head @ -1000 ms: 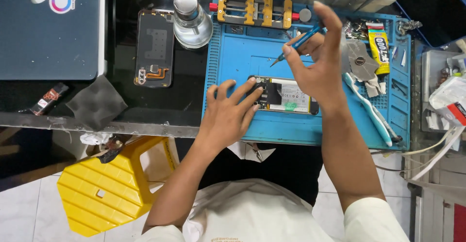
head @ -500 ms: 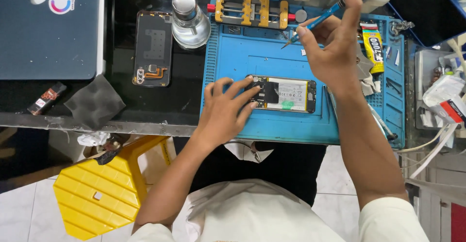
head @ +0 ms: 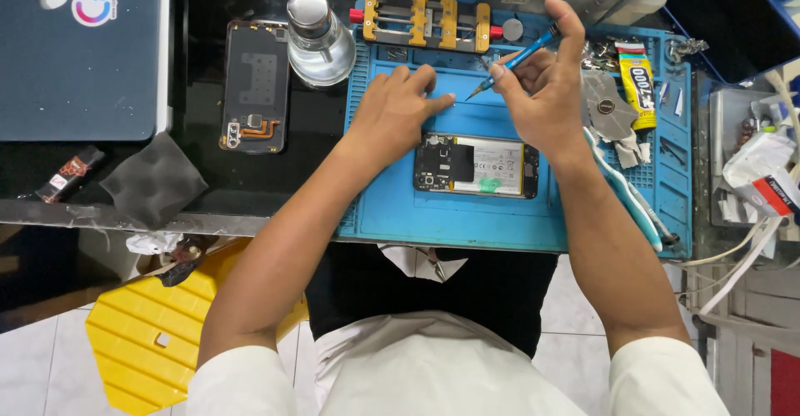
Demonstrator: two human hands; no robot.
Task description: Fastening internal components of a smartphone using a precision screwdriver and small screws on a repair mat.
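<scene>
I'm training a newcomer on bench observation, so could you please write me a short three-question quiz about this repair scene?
1. True or false: the right hand holds a blue screwdriver with its tip pointing down toward the blue mat.
2. Where does the opened phone lie? A) on the black bench beside the glass bottle B) on the blue mat, below both hands C) on the yellow stool
3. Fill in: the fingertips of the left hand press on the ____ mat, above the phone.

Key
1. True.
2. B. The separate back cover lies on the black bench, left of the glass bottle.
3. Blue.
</scene>
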